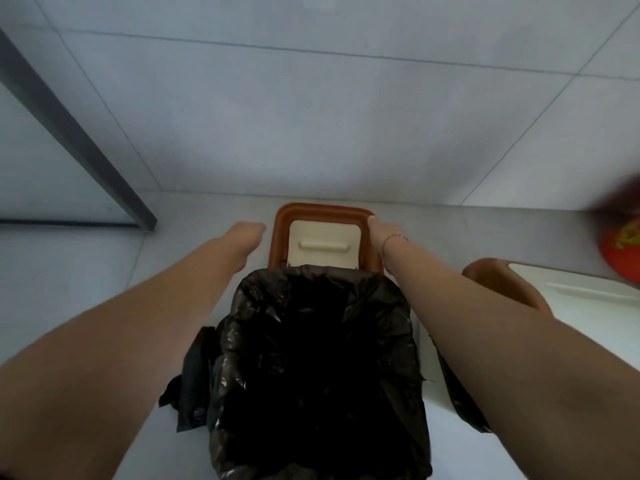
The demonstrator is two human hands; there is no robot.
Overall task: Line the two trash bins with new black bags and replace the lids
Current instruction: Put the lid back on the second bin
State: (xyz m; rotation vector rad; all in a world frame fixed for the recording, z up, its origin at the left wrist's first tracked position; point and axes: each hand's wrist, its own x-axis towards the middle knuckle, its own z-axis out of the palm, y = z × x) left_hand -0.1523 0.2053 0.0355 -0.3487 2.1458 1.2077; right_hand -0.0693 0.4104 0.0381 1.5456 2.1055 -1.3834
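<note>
In the head view, the bin (318, 368) stands at the bottom centre, its mouth already wrapped by a black bag (311, 341) whose loose ends hang down at 8 o'clock and 4 o'clock of the bin. The lid (323, 237), an orange-brown frame around a cream flap with a raised bar handle, lies on the pale floor (194, 209) directly at 12 o'clock of the bin, just beyond its far rim; its bar handle runs left to right, from 9 to 3 o'clock. Both arms reach forward past the bin on either side. The right hand (379, 237) touches the lid's right edge at 3 o'clock, fingers curled out of sight, so I cannot tell whether it grips yet. The left hand (247, 237) hangs just beside the left edge at 9 o'clock, apart from it, fingers also hidden. The right hand is therefore nearer. A second lidded bin (519, 289) sits at 3 o'clock, near the right forearm. The likely next move is lifting the lid back toward 6 o'clock.
</note>
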